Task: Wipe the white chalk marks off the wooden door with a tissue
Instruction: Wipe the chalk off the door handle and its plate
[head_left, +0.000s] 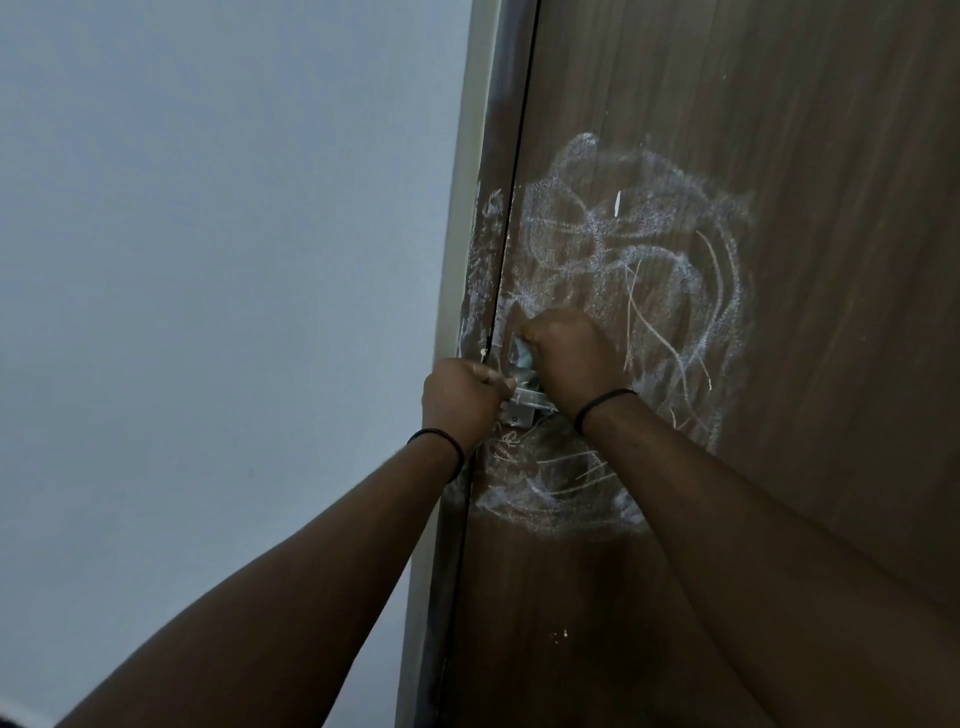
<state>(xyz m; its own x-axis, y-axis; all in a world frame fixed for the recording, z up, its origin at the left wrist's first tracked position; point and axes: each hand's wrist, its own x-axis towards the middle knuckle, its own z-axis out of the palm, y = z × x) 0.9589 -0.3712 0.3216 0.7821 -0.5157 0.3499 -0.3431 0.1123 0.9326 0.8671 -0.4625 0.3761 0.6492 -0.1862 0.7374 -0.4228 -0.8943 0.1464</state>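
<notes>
A brown wooden door (779, 156) fills the right half of the view. White chalk marks (639, 244) scribble across it above the metal door handle (524, 397), and more chalk lies below the handle. My right hand (569, 356) is a fist pressed against the door just above the handle, with a pale bluish tissue (522, 353) bunched in it. My left hand (460, 397) is closed around the end of the handle at the door's edge. Chalk also smears the door frame (483, 249).
A plain pale wall (208, 260) takes up the left half. The dark gap between door and frame (511, 208) runs down past the handle. Both wrists wear thin black bands.
</notes>
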